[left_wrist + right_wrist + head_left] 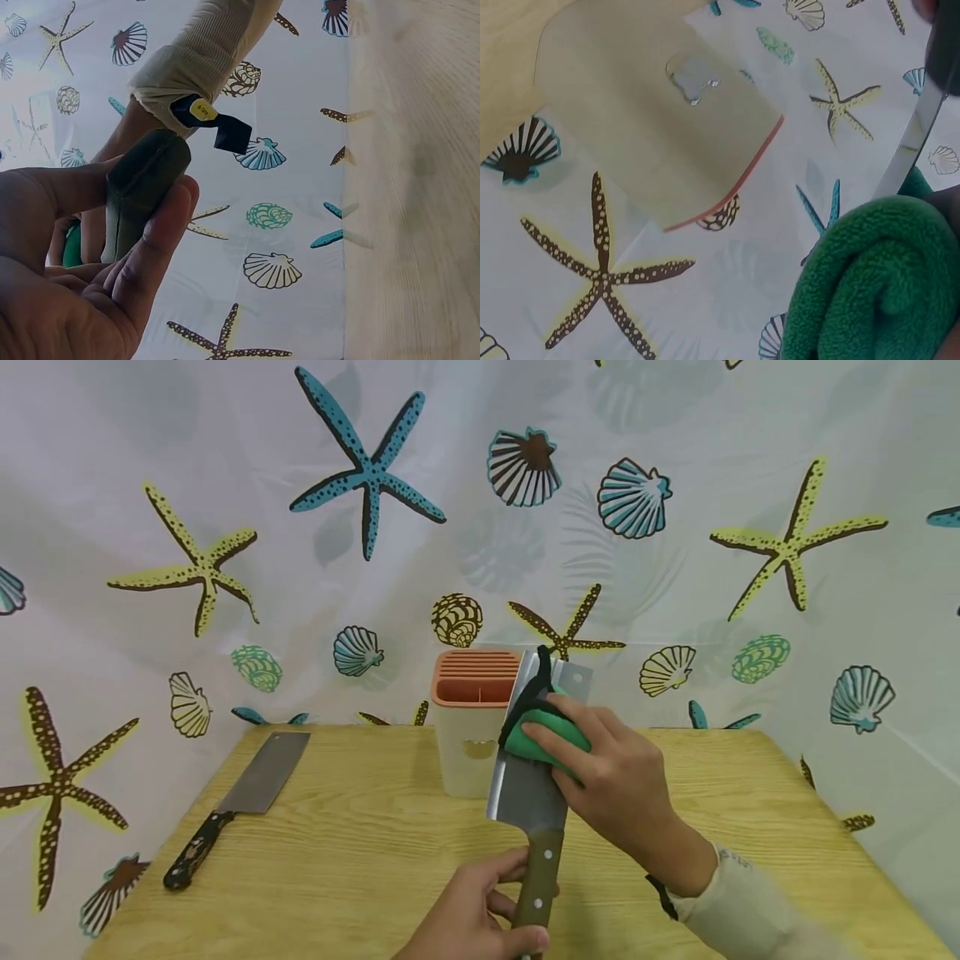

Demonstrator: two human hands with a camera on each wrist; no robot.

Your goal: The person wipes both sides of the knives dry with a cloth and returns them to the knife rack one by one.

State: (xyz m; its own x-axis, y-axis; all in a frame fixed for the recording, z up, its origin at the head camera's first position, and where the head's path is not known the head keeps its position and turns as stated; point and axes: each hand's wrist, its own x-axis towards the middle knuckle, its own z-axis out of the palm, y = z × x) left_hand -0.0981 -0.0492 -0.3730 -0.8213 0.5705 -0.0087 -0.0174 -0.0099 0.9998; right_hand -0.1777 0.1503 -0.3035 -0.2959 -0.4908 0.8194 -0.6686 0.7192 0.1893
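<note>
My left hand grips the olive-green handle of a cleaver, whose broad steel blade points up and away. In the left wrist view the fingers curl round the handle's butt end. With my right hand I hold a folded green cloth with a dark edge against the face of the blade. Close up in the right wrist view, the cloth looks thick and rolled, and a strip of the blade shows beside it. The cloth hides part of the blade's middle.
Behind the blade stands a white knife holder with an orange slotted top. A second cleaver with a black handle lies at the left of the wooden table. A patterned curtain hangs round the table's back and sides.
</note>
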